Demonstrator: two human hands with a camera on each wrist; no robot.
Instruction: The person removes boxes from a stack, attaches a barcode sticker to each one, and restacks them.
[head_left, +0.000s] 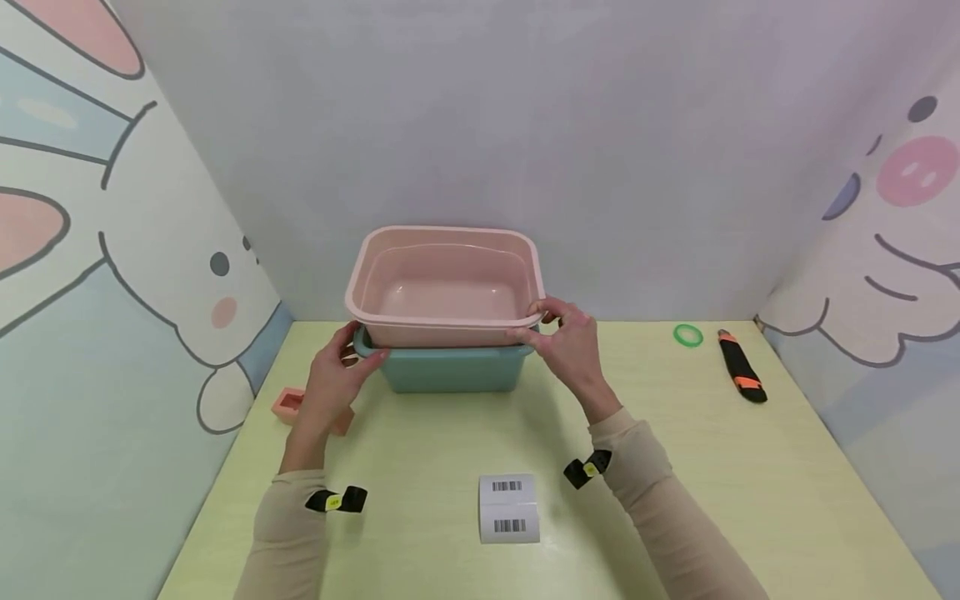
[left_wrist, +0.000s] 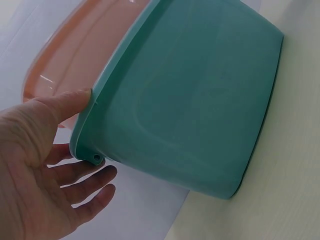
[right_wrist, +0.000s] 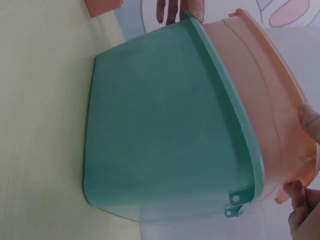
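A pink plastic bin (head_left: 442,336) sits partly nested inside a teal bin (head_left: 453,372) that stands on the table against the back wall. My left hand (head_left: 332,382) grips the teal bin's rim at its left corner; in the left wrist view the thumb lies on the rim and the fingers curl below it. On the other side, my right hand (head_left: 573,348) holds the pink bin by its front right corner, with the thumb against the outer wall and fingers at the rim. The right wrist view shows the pink bin's wall (right_wrist: 255,85) rising well above the teal rim.
A salmon-coloured object (head_left: 342,422) with a recess lies partly behind my left forearm. White paper with two barcodes (head_left: 509,504) lies near the front. At the right are a green ring (head_left: 677,337) and a black and orange utility knife (head_left: 738,360). Walls (head_left: 600,167) enclose the table.
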